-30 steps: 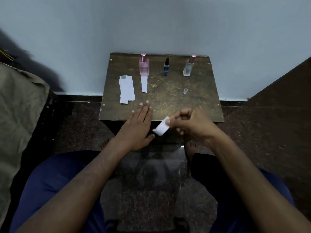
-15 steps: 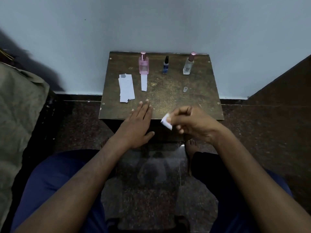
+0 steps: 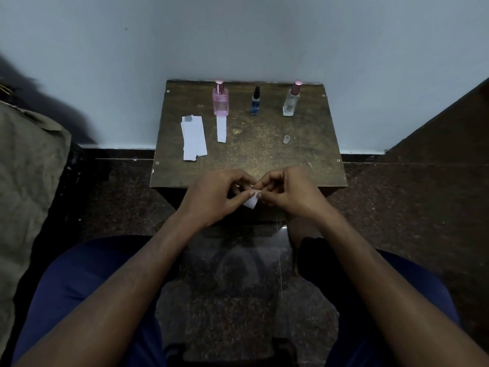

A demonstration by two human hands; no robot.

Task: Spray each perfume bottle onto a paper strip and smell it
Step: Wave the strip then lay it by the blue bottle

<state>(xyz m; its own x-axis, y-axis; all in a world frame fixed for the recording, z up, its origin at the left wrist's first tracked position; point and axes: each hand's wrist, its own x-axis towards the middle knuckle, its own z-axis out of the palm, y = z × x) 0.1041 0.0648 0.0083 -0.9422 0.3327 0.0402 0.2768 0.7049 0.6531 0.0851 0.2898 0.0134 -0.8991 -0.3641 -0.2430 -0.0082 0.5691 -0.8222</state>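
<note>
Three perfume bottles stand along the back of a small brown table (image 3: 264,152): a pink bottle (image 3: 220,100), a small dark blue bottle (image 3: 255,101) and a clear bottle (image 3: 291,100) with a pink cap. One paper strip (image 3: 221,128) lies in front of the pink bottle. A stack of blank strips (image 3: 194,137) lies to its left. Over the table's front edge, my left hand (image 3: 214,197) and my right hand (image 3: 288,194) meet and both pinch a small folded white paper strip (image 3: 252,200).
A small clear cap (image 3: 286,139) lies on the table in front of the clear bottle. A pale wall rises right behind the table. Olive fabric (image 3: 29,181) lies on the left. Dark stone floor surrounds the table, and my blue-clad knees sit below.
My left hand lifted off the table edge and moved right to join my right hand on the paper strip. The strip is now pinched between both hands.
</note>
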